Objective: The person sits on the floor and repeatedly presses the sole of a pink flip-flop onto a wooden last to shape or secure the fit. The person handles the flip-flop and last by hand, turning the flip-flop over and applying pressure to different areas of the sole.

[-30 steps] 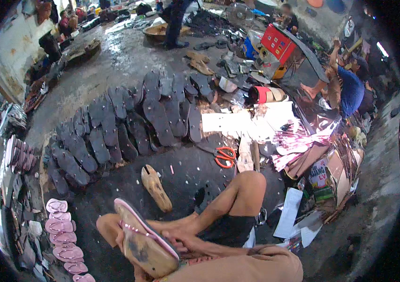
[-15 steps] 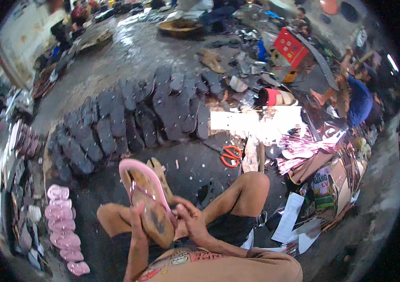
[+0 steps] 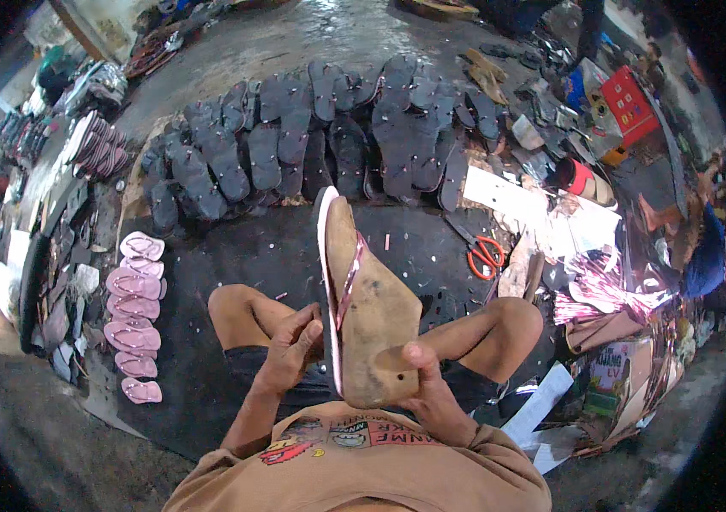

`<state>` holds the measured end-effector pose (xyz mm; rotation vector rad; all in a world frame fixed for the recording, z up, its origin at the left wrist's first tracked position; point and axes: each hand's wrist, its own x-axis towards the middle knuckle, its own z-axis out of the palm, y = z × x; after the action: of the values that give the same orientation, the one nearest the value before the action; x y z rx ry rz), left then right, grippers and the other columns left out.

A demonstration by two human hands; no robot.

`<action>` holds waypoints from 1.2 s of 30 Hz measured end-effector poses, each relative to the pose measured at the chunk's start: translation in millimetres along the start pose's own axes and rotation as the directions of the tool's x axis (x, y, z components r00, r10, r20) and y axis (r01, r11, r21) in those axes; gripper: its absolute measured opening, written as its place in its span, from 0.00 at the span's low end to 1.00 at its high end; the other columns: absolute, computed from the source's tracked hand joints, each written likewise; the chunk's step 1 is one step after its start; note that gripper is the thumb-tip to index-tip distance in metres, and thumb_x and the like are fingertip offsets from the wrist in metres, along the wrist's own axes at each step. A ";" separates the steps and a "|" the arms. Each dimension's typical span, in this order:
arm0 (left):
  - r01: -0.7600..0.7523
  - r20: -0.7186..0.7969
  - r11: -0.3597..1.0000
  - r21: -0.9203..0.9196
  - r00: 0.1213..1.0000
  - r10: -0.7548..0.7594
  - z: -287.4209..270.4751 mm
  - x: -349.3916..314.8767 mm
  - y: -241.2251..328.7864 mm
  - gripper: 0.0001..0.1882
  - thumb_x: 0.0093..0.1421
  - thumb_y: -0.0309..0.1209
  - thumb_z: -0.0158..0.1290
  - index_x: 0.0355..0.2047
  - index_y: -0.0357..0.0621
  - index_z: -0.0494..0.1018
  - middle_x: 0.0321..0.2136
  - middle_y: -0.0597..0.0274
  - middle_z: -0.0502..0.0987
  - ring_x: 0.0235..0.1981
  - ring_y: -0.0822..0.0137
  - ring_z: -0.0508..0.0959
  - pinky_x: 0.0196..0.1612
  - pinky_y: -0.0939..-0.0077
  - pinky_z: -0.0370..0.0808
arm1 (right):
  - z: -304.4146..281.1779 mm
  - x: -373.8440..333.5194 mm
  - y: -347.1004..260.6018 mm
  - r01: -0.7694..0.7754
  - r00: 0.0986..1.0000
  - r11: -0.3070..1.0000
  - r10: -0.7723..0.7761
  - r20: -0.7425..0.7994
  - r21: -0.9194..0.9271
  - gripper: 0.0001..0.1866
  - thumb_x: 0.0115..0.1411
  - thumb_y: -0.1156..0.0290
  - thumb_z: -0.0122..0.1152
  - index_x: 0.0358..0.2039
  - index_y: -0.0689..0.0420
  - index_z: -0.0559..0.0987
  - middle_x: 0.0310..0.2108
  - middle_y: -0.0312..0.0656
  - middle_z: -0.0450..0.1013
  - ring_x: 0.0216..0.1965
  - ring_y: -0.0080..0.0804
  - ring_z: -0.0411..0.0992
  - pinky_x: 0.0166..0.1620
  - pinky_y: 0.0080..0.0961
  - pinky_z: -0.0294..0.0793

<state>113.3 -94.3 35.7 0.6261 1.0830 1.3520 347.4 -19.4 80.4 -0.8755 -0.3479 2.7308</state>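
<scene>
In front of my lap a wooden shoe last point(image 3: 383, 328) stands on its side, toe pointing up and away. A flip-flop with a pale pink sole edge point(image 3: 324, 256) is fitted against its underside. The shiny pink strap point(image 3: 352, 277) crosses the last. My right hand point(image 3: 433, 392) grips the heel end of the last, thumb on its side near a small hole. My left hand point(image 3: 292, 352) is closed, fingertips pinched beside the dark outer sole; what they hold, if anything, is too small to make out.
Many dark soles point(image 3: 265, 158) lie in rows ahead. Pink flip-flops point(image 3: 134, 294) line the left. Orange-handled scissors point(image 3: 486, 258) lie at right, near bundled pink straps point(image 3: 606, 286) and a white sheet point(image 3: 499, 194). A person in blue point(image 3: 708, 252) sits at far right.
The last with the flip-flop has been turned onto its side, its sole now facing left. My right hand has moved to its heel; my left hand has left its grip and pinches beside the sole.
</scene>
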 end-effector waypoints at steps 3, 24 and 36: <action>0.033 0.138 0.981 -0.191 0.990 -0.006 -3.0 -7.2 -4.7 0.17 0.78 0.41 0.51 0.53 0.40 0.73 0.41 0.67 0.78 0.39 0.75 0.77 0.42 0.78 0.75 | 32.7 -21.7 -7.1 0.054 0.998 0.989 -0.048 -0.047 0.135 0.53 0.56 0.51 0.73 0.75 0.62 0.59 0.66 0.53 0.68 0.69 0.47 0.69 0.73 0.43 0.65; 0.250 0.052 0.818 -0.518 0.964 -0.262 -13.3 67.8 -36.0 0.41 0.77 0.64 0.32 0.77 0.48 0.58 0.69 0.54 0.71 0.69 0.55 0.72 0.72 0.54 0.69 | -8.0 91.5 15.9 0.557 0.797 0.512 -0.552 0.247 -0.653 0.70 0.59 0.69 0.69 0.79 0.51 0.19 0.82 0.56 0.30 0.82 0.49 0.38 0.79 0.46 0.43; 0.100 0.085 0.710 -0.697 0.995 -0.057 -84.1 61.0 -39.7 0.38 0.75 0.60 0.41 0.69 0.41 0.66 0.51 0.43 0.81 0.48 0.48 0.84 0.48 0.44 0.83 | -104.1 150.5 -19.0 0.391 0.477 0.307 -0.874 -0.095 -0.868 0.44 0.57 0.82 0.53 0.75 0.64 0.54 0.73 0.59 0.54 0.76 0.54 0.52 0.78 0.42 0.48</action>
<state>49.6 -61.0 -49.2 0.0404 0.4587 1.5234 293.8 60.4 -76.6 -1.2730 -1.4333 1.3072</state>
